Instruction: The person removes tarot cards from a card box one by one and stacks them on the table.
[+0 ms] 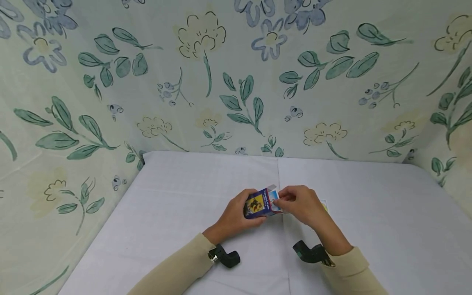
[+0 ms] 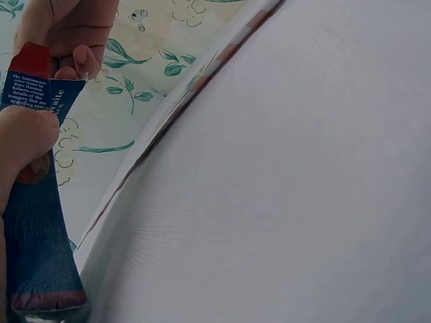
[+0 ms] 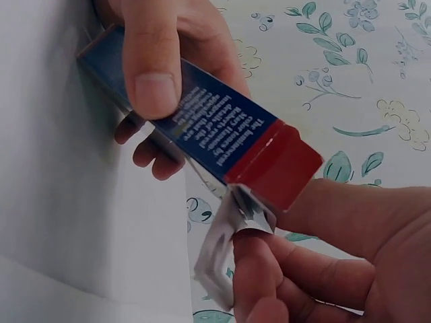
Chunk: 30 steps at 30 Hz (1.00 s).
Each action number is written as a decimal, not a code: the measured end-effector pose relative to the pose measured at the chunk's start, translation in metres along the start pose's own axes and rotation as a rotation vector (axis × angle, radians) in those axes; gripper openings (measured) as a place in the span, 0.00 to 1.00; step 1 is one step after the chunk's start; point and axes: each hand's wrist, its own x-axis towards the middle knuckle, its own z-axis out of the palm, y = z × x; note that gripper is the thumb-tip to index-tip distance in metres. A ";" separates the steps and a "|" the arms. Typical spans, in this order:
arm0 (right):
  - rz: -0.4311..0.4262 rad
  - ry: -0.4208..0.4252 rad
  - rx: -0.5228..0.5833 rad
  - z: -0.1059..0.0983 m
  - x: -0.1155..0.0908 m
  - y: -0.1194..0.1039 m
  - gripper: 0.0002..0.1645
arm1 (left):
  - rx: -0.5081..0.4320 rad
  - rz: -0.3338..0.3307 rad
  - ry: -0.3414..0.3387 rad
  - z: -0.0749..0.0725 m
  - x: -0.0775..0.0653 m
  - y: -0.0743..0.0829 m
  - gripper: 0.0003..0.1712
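My left hand (image 1: 233, 214) grips a small dark-blue card box (image 1: 255, 205) above the table, thumb on one side and fingers on the other. The box has a yellow picture panel and "Universal Waite" lettering. Its end toward my right hand (image 1: 301, 205) stands open. In the right wrist view a red flap (image 3: 279, 168) sticks out there, beside a whitish flap (image 3: 219, 252). The curled fingers of my right hand pinch that whitish flap. Whatever lies inside the box is hidden.
A white cloth covers the table (image 1: 177, 184). Partly hidden behind my right wrist lies a flat piece with a yellow patch (image 1: 324, 205). Floral-patterned fabric (image 1: 228, 82) hangs behind and at the sides. Each wrist wears a black camera mount (image 1: 228, 258).
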 end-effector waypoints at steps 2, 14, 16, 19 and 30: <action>0.007 -0.003 -0.002 -0.001 0.000 0.000 0.17 | -0.002 -0.001 0.000 0.000 0.000 0.000 0.40; 0.029 -0.011 0.023 -0.008 -0.002 -0.001 0.18 | 0.008 0.003 0.002 0.000 0.000 -0.001 0.41; 0.028 -0.014 0.026 -0.009 -0.002 -0.001 0.19 | 0.007 0.000 0.002 0.000 0.000 -0.001 0.41; 0.031 -0.016 0.033 -0.011 -0.002 -0.001 0.19 | 0.008 -0.003 0.000 -0.001 0.000 0.000 0.41; 0.053 -0.030 0.081 -0.020 -0.002 0.001 0.22 | 0.014 -0.003 0.004 0.000 0.000 0.000 0.41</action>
